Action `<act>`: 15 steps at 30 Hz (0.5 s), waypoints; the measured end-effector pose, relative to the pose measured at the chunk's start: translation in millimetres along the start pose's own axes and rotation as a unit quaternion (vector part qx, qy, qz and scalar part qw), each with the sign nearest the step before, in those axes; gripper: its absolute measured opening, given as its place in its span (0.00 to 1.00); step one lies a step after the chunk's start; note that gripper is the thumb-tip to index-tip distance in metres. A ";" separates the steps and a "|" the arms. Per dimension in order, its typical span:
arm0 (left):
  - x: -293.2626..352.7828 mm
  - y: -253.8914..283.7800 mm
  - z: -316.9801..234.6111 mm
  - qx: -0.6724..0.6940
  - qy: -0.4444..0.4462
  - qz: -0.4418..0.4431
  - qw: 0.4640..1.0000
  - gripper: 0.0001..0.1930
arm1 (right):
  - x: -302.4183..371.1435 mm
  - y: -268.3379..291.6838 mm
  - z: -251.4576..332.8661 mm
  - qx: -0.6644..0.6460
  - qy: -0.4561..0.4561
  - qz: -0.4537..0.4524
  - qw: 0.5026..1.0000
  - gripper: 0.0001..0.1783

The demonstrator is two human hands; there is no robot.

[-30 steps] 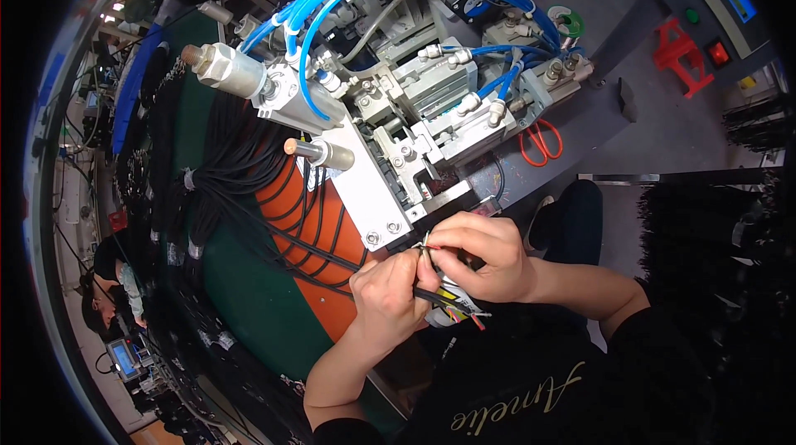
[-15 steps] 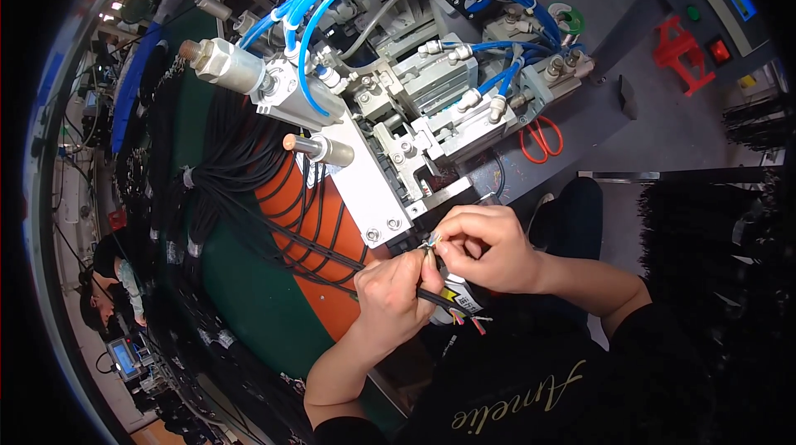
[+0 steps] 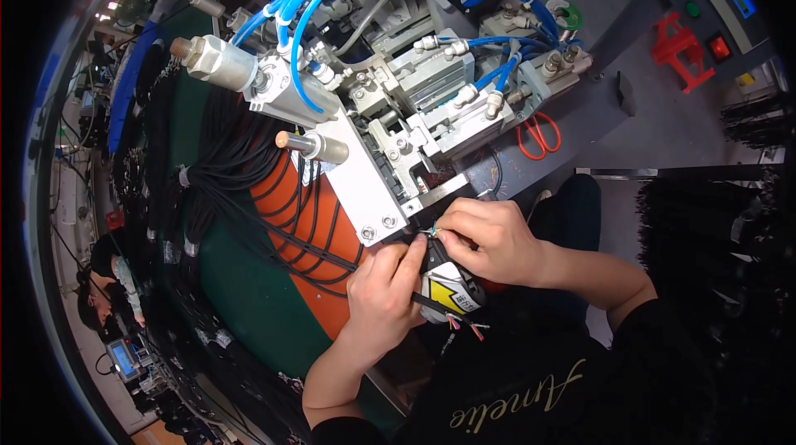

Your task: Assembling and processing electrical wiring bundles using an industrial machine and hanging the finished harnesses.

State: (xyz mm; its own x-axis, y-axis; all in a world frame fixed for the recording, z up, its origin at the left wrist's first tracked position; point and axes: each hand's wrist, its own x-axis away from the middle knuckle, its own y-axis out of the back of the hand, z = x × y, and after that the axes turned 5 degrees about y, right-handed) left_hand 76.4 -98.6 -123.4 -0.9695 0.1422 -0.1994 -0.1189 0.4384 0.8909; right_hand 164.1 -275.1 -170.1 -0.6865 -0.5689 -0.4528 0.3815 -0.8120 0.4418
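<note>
Left hand [image 3: 383, 291]: near, closed around black cable; coloured wire ends [image 3: 477, 330] protrude at its near right. Right hand [image 3: 495, 242]: fingertips pinched on thin wires [image 3: 433, 232], just beside the left fingertips. Surface, left: green panel [image 3: 249, 296] and orange panel [image 3: 325, 310], the latter crossed by black cables [image 3: 236, 167]. Beyond: metal machine [image 3: 358, 188]; red-handled scissors [image 3: 541, 136] to its right. Room, far right: red stool [image 3: 673, 48] on grey floor [image 3: 605, 43].

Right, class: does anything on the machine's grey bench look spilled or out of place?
Yes: small coloured specks lie scattered on the grey bench, near the red loop handles. They look like loose scraps, though too small to identify.
</note>
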 end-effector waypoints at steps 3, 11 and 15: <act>-2.0 2.3 -2.2 -0.035 -0.035 0.011 0.999 0.25 | 0.0 -0.8 -1.5 0.006 0.014 -0.013 1.000 0.04; -10.6 10.1 -16.5 -0.127 -0.065 0.064 0.988 0.23 | -6.5 10.4 7.9 0.103 0.066 0.033 0.992 0.05; -13.6 8.2 -20.1 -0.142 -0.066 0.072 0.985 0.21 | -10.0 17.0 6.0 0.138 0.056 0.107 0.983 0.05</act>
State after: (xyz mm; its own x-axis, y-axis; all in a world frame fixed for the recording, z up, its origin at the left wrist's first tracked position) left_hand 84.3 -114.8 -105.2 -0.9468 0.3068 -0.0976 -0.0561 0.1412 0.9884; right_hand 173.8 -282.4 -153.5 -0.5313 -0.7457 -0.4021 0.3166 -0.6150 0.7222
